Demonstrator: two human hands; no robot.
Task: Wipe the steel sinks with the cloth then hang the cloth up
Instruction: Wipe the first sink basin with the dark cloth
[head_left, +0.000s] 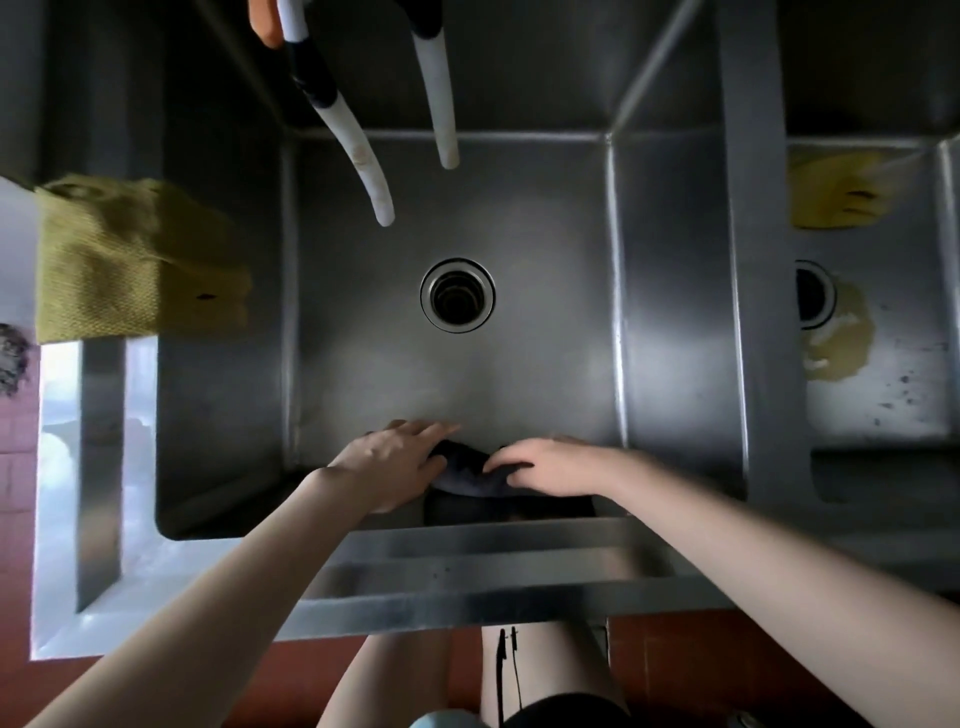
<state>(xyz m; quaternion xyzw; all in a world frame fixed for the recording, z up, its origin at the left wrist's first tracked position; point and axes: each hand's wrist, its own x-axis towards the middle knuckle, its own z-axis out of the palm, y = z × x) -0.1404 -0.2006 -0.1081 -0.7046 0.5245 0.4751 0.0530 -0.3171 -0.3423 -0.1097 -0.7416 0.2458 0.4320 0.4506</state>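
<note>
Red tiled floor (701, 670) below, and over it a stainless-steel sink unit seen from straight above. The big middle steel basin (363, 364) has a round metal drain (457, 295) at centre. Two white flexible hoses (363, 171) hang in from the far side, ends stopping short of the drain. Open steel floor lies btwn drain & hands.

A dark crumpled cloth (467, 475) sits on the basin floor, tight against the near wall, btwn both hands. Left hand (395, 460) is flat w/ fingers straight, thumb side touching the cloth's left edge. Right hand (550, 467) has fingers curled over the cloth's right part, gripping it. The front steel rim (467, 540) runs just under both forearms.

An olive-yellow woven rag (130, 260) drapes over the left rim, hanging into the basin. A broad steel divider (758, 312) on the right splits off a second basin (909, 405) w/ its own drain (813, 296), a yellowish smear (841, 348) touching it, and a yellow crumpled item (836, 192) at the far end.
</note>
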